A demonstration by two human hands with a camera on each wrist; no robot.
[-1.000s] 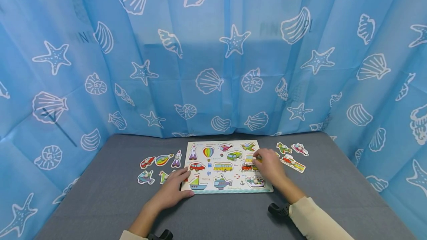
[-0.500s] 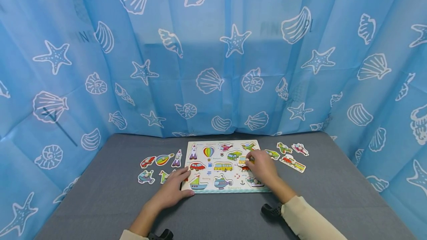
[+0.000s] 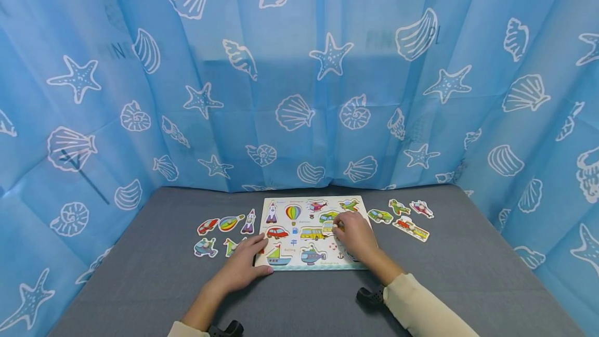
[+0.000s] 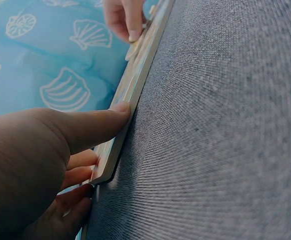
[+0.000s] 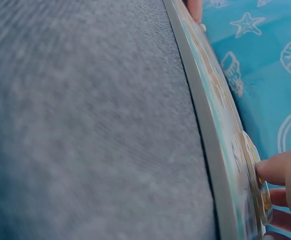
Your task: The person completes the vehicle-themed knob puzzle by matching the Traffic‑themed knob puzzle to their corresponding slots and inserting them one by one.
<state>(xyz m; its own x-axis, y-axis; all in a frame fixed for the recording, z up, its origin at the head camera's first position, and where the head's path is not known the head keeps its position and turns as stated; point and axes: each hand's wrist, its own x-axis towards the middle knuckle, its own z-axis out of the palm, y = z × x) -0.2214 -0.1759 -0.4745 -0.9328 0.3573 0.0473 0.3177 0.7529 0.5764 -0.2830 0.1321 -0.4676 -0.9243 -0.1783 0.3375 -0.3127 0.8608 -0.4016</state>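
Note:
My right hand (image 3: 356, 235) pinches a yellow bus puzzle piece (image 3: 327, 228) over the puzzle board (image 3: 304, 268), tilted beside the bus picture printed there. In the right wrist view the piece (image 5: 264, 197) shows edge-on, thumb and fingers around it, close over the board's surface. My left hand (image 3: 243, 264) rests at the board's front left corner, fairly straight thumb on the front edge and fingers along the left side. A green sailboat piece (image 3: 230, 247) lies partly hidden behind those fingers. The board's lower right is covered by my right hand.
Left of the board lie a red car piece (image 3: 207, 227), a balloon piece (image 3: 231, 223), a rocket piece (image 3: 248, 221) and a submarine piece (image 3: 205, 247). At right are green car (image 3: 380, 216), plane (image 3: 399, 207), helicopter (image 3: 422, 209) and train (image 3: 411, 229) pieces. A blue curtain (image 3: 299, 82) hangs behind.
My right hand has carried the bus piece leftward across the board, from the train picture to the printed bus, uncovering the green car piece. My left hand has stayed at the corner.

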